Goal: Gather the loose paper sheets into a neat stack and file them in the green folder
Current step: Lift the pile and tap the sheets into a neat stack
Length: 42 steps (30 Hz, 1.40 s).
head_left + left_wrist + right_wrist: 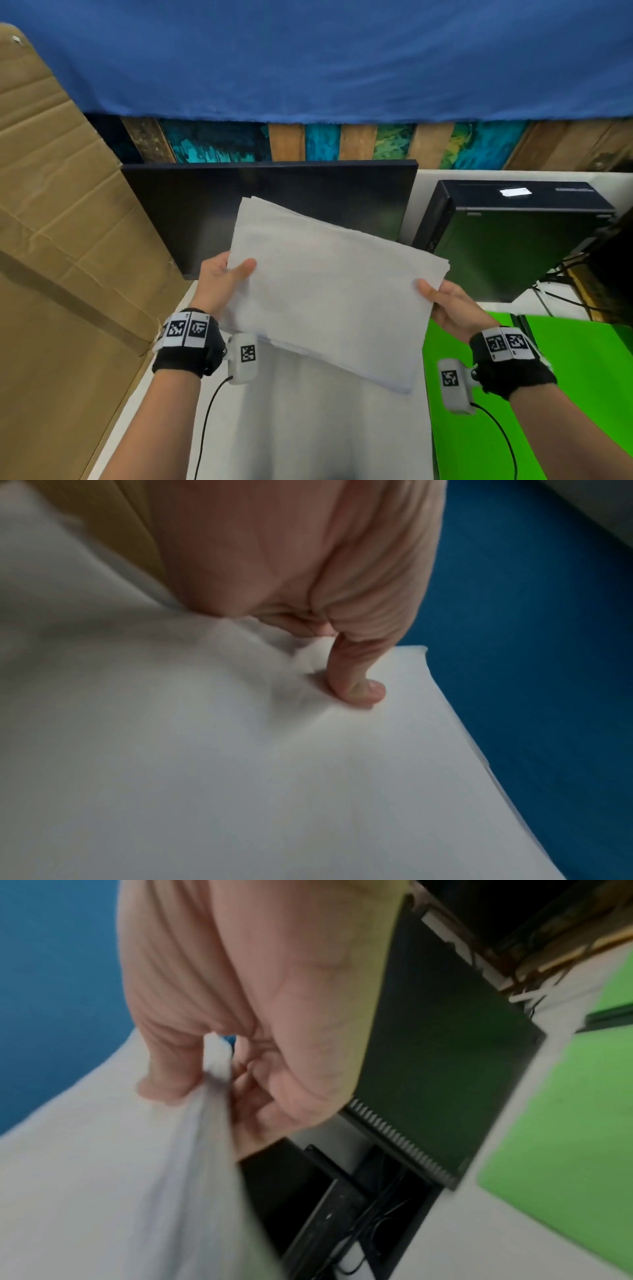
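Fingers [246,1096] of the right hand [452,308] and left hand [219,284] pinch opposite edges of the paper sheets [329,291], held above the bench [555,305] beside the green folder [565,394]. Sheet edges look slightly offset; tapping them square before filing would help.

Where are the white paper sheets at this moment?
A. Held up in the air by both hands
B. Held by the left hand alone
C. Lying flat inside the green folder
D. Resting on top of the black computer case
A: the paper sheets are lifted off the desk, the left hand pinching one edge and the right hand the opposite edge, with the green folder lying apart below.
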Motion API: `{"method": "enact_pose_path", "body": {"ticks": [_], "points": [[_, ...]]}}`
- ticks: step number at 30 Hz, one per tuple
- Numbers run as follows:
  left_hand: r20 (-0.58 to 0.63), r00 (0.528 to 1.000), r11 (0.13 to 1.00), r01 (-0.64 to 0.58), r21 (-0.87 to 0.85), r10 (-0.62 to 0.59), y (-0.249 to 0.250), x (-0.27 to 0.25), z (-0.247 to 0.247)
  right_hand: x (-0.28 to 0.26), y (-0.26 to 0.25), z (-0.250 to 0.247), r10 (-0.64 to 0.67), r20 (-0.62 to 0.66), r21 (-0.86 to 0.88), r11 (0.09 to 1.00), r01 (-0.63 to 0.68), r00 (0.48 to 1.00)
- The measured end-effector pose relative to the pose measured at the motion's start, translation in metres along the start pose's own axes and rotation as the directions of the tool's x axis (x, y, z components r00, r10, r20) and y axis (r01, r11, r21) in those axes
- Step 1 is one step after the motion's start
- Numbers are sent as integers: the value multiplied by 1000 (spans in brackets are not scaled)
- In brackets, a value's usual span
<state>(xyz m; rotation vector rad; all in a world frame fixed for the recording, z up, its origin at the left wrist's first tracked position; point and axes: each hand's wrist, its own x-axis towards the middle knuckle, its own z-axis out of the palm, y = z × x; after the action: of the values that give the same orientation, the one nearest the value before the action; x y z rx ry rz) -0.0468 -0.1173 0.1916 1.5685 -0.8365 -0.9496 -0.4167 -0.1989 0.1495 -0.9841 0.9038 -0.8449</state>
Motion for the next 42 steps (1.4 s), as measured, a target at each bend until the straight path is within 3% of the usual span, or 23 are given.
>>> {"method": "enact_pose_path", "body": {"ticks": [6,8,11,13,17,19,23,27,29,30,32,35,38,40,42], "points": [[78,997,995,15,-103,-7,-16,-11,14,8,-6,15,-235,-88,-26,972,233,968],[148,988,997,44,-56,-35,-27,-11,14,7,4,16,-221,-52,-41,975,219,974],[195,959,977,189,101,-206,-56,-14,19,3,33,12,-135,9,-194,972,134,991],[182,938,950,268,160,-295,-76,-15,24,2,48,8,-107,-10,-304,947,99,994],[128,938,944,309,119,-323,-88,-13,33,6,53,0,-150,-12,-475,871,126,989],[96,942,946,314,74,-320,-87,-11,35,8,51,1,-185,26,-631,759,160,982],[126,954,962,272,20,-272,-89,-8,31,9,48,4,-242,28,-906,404,127,970],[97,973,973,199,119,-211,-72,-10,40,7,41,16,-149,52,-993,101,67,987],[119,986,979,99,179,-121,-55,-11,50,10,33,24,-98,49,-999,11,50,994],[164,984,978,36,206,-71,-45,-12,56,11,29,28,-92,73,-997,14,75,993],[269,963,967,-83,242,15,-24,-16,70,12,20,37,-110,171,-978,105,182,979],[305,945,942,-202,268,116,5,-19,83,14,9,46,-184,238,-911,298,285,954],[314,938,863,-278,422,149,24,-13,67,10,-7,41,-269,169,-784,546,295,948],[231,944,838,-316,444,234,30,-7,49,3,-20,34,-289,64,-650,715,260,955],[90,938,898,-346,271,334,43,-10,41,-5,-31,34,-299,7,-479,837,266,954]]}}
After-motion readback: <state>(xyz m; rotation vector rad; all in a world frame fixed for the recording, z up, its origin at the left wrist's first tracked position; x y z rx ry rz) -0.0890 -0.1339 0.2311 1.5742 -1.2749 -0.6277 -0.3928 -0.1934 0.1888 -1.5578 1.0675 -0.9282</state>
